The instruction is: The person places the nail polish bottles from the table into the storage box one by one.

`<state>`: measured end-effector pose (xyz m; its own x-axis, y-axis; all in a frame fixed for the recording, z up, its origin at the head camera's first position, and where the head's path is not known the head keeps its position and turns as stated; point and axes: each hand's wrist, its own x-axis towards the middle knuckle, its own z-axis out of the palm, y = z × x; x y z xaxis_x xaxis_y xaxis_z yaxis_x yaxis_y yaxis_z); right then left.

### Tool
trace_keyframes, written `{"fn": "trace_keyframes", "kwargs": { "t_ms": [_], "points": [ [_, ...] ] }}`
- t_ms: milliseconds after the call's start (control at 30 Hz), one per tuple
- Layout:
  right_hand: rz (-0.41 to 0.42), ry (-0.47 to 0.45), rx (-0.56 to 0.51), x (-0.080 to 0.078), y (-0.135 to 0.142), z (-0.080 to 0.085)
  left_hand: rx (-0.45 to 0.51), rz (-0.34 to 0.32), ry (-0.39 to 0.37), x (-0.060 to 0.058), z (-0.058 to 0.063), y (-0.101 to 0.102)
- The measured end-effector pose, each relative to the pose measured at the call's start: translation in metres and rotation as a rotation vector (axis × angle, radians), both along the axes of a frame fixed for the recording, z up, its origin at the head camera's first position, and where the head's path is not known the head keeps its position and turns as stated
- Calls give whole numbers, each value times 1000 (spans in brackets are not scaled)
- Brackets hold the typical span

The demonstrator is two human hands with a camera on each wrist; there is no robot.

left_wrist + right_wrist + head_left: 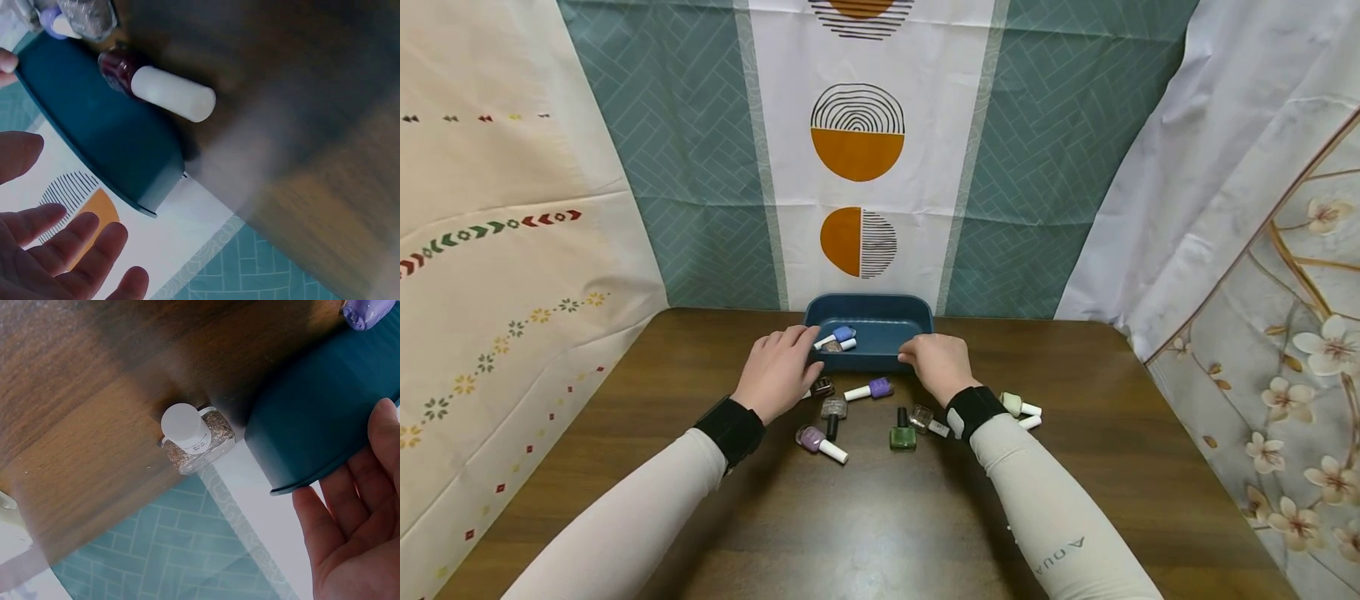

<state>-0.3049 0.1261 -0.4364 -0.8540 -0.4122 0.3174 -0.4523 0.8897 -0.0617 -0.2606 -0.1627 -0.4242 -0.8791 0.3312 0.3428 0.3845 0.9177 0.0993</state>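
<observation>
A dark blue plastic bin [865, 363] stands at the table's back edge. Inside it, at the left, lie a blue nail polish bottle [844, 333] and a glittery one [832, 346]. My right hand [942, 364] pinches the bin's front rim, thumb outside and fingers within, as the right wrist view shows. At the bin's front left corner hovers my left hand [781, 367], its fingers spread and holding nothing. Below that hand lies a dark red polish bottle [119, 70] with a white cap. A purple polish bottle [880, 387] lies just before the bin.
Nearer me on the wooden table [850, 533] are a grey glitter bottle [833, 407], a lilac one [811, 438] and a green one [903, 438]. A brown glitter bottle [921, 417] and a pale green one [1012, 403] lie rightward. Cloth [700, 167] hangs behind.
</observation>
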Motion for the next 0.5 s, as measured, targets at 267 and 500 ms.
{"fn": "trace_keyframes", "kwargs": {
  "t_ms": [267, 500],
  "points": [
    [-9, -21, -3, 0, -1, 0, -1, 9, 15, 18, -10, -7],
    [-9, -32, -8, 0, -1, 1, -7, 7, -13, 31, -22, -13]
  ]
}}
